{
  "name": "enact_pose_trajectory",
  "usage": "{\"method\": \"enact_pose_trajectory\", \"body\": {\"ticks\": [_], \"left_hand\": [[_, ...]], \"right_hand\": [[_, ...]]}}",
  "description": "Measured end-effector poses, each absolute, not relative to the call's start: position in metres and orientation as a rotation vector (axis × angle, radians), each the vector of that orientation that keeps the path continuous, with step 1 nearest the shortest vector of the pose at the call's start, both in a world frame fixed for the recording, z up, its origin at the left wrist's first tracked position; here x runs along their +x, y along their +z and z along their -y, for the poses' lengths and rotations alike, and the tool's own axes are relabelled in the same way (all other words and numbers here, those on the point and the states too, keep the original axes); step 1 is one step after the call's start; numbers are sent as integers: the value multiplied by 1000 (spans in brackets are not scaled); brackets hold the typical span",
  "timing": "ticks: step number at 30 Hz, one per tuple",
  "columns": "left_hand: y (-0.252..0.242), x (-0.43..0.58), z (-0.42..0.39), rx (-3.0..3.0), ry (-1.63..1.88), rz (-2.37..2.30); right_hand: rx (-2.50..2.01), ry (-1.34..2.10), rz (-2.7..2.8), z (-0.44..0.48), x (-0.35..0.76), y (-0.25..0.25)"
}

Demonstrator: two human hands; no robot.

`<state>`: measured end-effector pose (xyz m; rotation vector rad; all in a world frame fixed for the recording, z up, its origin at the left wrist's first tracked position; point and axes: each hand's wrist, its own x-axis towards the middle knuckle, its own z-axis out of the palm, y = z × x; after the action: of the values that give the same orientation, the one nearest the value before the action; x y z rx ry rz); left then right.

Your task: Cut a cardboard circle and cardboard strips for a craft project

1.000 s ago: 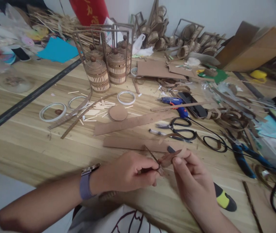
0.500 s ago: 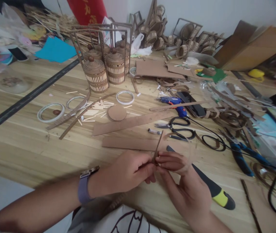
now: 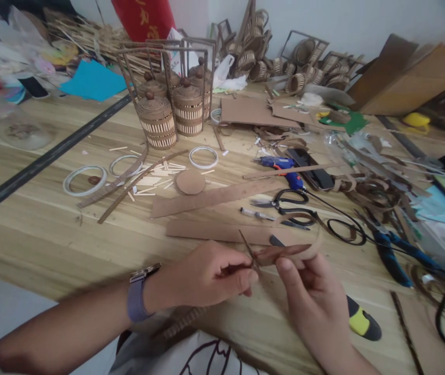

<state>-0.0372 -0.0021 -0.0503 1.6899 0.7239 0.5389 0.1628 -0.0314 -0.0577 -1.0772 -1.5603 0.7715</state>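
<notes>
My left hand [image 3: 214, 271], wearing a watch, is closed, pinching a thin dark brown strip [image 3: 246, 242] whose end points up and away. Thumb and fingers of my right hand [image 3: 318, 304] grip a thin cardboard strip [image 3: 311, 249] that curls back in a loop. The two strips meet between my hands; whether they are one piece I cannot tell. Under my right hand lies a black and yellow handled tool [image 3: 360, 320], its middle hidden. Beyond my hands are flat cardboard strips [image 3: 210, 231] and a cardboard disc [image 3: 190, 182].
Black-handled scissors [image 3: 293, 203], a blue glue gun [image 3: 279, 164] and blue-handled pliers [image 3: 388, 250] lie to the right. Small lidded baskets [image 3: 156, 122] in tall frames stand behind. Tape rolls [image 3: 85, 180] and loose sticks [image 3: 156, 174] lie at left; a cardboard box [image 3: 413, 78] stands back right.
My right hand has moved a little right, away from my left, with the curled strip now showing more. The dark strip in my left hand has tipped from leaning right to leaning left.
</notes>
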Motion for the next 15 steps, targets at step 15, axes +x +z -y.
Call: {"method": "enact_pose_trajectory", "body": {"ticks": [15], "left_hand": [[-48,-31,8,1592,556,-793]], "right_hand": [[-1011,327,1886,33,163,-54]]}}
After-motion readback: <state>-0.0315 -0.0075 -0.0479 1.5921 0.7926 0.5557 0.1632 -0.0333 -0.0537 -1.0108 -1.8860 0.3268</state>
